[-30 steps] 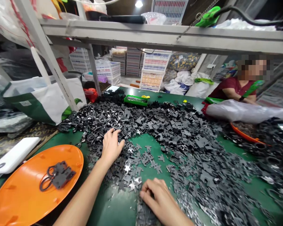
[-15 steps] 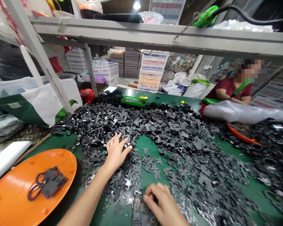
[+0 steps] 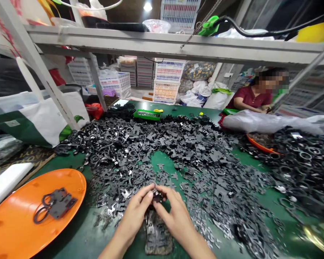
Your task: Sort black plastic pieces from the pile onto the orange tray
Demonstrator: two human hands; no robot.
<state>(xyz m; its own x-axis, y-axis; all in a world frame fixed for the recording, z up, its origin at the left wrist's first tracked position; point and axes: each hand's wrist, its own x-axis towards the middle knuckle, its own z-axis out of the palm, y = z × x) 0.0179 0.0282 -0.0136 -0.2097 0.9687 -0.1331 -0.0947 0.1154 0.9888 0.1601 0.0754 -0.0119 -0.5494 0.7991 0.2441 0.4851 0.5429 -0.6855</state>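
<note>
Green work table (image 3: 162, 160) under everything, reaching from below both wrists to well beyond the fingertips. Over it, a wide heap of dark flat parts (image 3: 202, 144), ahead of the hands and curving down along the right hand's outer side; ringed pieces lie mixed in, mostly ahead and left of the left hand.

Orange tray (image 3: 18, 216), well out to the left of the left hand, tilted in view. Position relative to the table edge unclear.

Left hand (image 3: 137, 208): half a second ago out over the heap, fingers spread; now drawn back to meet the right. Thumb and fingers closed in a pinch. Right hand (image 3: 176, 210): near its earlier place, now turned inward, fingertips curled around the same spot.

Dark-topped block (image 3: 158, 235) directly beneath and between the hands, on the table; worn sides, top detail hard to read.

Ringed assembly (image 3: 59, 203), dark plates and two rings, lies in the tray, seemingly unchanged.

Smallest: a small dark part (image 3: 157, 196), between the fingertips, just above the block's far end. Exact shape hidden by fingers. Judgement: reaching has given way to two-handed handling of this one piece.
</note>
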